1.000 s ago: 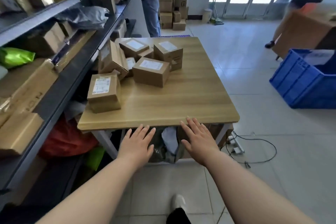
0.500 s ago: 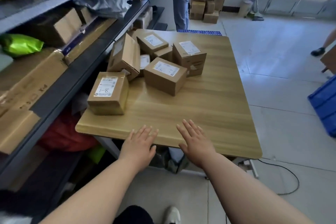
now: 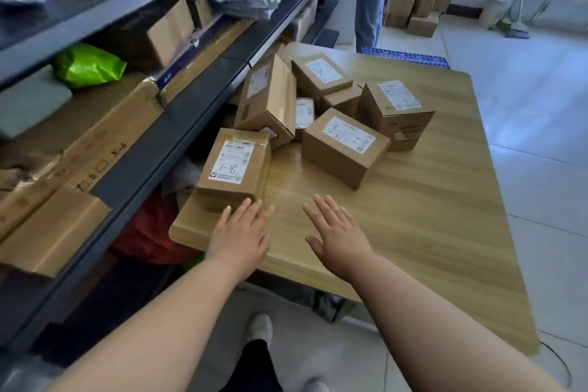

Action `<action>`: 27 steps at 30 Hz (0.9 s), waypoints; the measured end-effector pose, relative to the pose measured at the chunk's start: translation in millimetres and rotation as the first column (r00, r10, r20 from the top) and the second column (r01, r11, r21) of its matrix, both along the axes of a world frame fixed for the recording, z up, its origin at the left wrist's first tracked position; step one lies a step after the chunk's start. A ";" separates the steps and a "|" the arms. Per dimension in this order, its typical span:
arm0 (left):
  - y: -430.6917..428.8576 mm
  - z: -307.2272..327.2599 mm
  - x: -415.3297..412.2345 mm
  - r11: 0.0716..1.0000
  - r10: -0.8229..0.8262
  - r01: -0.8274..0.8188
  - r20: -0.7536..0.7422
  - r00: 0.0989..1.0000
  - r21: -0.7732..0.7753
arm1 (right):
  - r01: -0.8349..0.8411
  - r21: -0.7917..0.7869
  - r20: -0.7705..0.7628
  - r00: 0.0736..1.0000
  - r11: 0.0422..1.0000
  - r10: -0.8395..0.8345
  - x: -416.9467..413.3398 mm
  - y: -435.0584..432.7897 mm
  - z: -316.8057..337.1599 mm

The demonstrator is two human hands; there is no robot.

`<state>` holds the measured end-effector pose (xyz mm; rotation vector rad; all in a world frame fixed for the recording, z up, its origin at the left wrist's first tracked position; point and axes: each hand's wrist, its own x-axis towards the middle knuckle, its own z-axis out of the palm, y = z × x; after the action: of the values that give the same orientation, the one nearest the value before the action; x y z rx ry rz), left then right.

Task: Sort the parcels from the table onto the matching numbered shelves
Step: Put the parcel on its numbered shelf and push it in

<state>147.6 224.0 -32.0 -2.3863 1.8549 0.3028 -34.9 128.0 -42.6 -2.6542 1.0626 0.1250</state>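
Reaching over the table (image 3: 413, 219), fingers straight and spread — my left hand (image 3: 240, 237) just at the parcel marked 1-8 (image 3: 234, 169), my right hand (image 3: 339, 237) beside it, both holding nothing.

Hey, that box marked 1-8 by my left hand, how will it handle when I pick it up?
The box marked 1-8 looks stiff: its edges are square and its top is taped shut, so it should probably hold shape. It lies flat on the table, so it is unlikely to roll or tip. Its plain cardboard is probably not slippery.
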 end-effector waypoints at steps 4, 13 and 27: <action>-22.2 -0.3 53.5 1.000 0.024 -0.024 0.002 1.000 0.002 | -0.013 0.010 0.001 1.000 1.000 0.013 47.5 -25.8 2.9; -67.3 -10.5 152.4 0.999 0.034 -0.033 -0.013 0.999 0.036 | -0.004 0.039 0.000 1.000 0.999 0.004 147.6 -61.4 -6.0; -57.4 -60.7 145.9 0.983 -0.178 0.175 -0.063 0.982 -0.051 | -0.030 0.109 -0.014 0.999 0.994 0.032 135.9 -45.1 -31.2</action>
<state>293.5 166.5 -92.7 -2.2446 2.1075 0.3320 100.9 82.9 -73.8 -2.5769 0.9905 0.2048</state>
